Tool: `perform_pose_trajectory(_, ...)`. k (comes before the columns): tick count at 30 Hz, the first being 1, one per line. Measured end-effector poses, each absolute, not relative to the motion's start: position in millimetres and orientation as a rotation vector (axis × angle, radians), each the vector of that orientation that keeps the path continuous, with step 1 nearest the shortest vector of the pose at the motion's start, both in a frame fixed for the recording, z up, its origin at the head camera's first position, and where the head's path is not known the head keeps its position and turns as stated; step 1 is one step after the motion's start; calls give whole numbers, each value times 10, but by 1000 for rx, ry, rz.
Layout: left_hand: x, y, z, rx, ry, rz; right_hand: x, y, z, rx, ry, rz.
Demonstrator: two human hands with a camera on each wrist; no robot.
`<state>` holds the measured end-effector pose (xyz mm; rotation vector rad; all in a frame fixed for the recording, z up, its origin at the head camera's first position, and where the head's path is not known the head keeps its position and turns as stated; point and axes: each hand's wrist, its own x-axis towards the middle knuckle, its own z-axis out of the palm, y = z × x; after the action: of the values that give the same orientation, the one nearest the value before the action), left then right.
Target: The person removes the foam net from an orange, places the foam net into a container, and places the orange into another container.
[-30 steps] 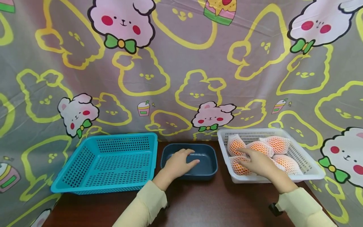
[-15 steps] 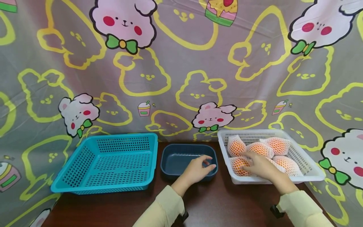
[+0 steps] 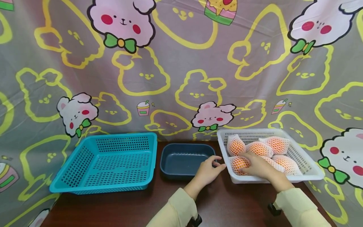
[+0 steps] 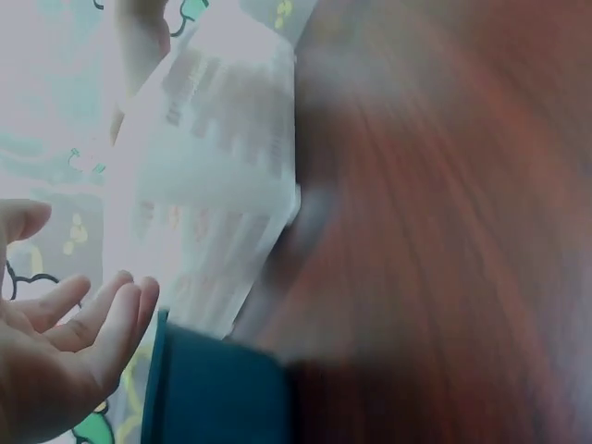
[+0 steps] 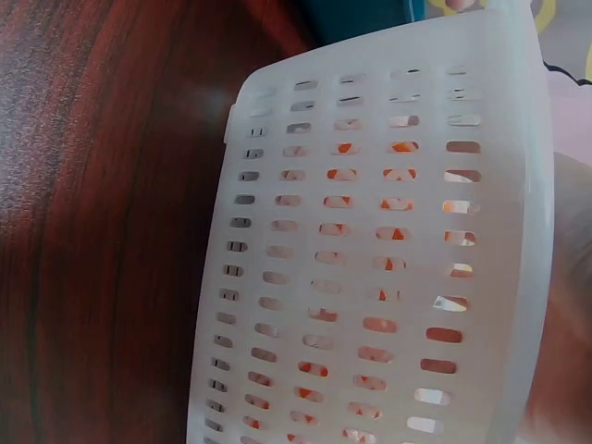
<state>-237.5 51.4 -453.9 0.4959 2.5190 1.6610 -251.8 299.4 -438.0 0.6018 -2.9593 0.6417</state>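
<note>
Head view: reaching into white basket (image 3: 303, 157) with right hand (image 3: 258, 165), at front-left netted fruit (image 3: 237, 163); can't tell if gripped. Holding nothing with left hand (image 3: 209, 171), fingers loosely bent, between dark blue box (image 3: 184, 162) and basket. Left wrist: showing same loose fingers near box, with blurry basket beyond. Right wrist: showing perforated basket wall, with orange visible through holes; can't make out grip.

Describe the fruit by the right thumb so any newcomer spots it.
On the dark table, find the white basket at right. Its front-left corner holds a netted orange fruit. Unlike its neighbours, it shows between thumb and fingers of the right hand.
</note>
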Motion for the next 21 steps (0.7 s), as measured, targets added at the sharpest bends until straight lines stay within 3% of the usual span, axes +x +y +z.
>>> perform_pose_trajectory(21, -2229, 984, -4586, 3, 1755, 2292, -2571, 2909, -4311, 631, -3132, 519)
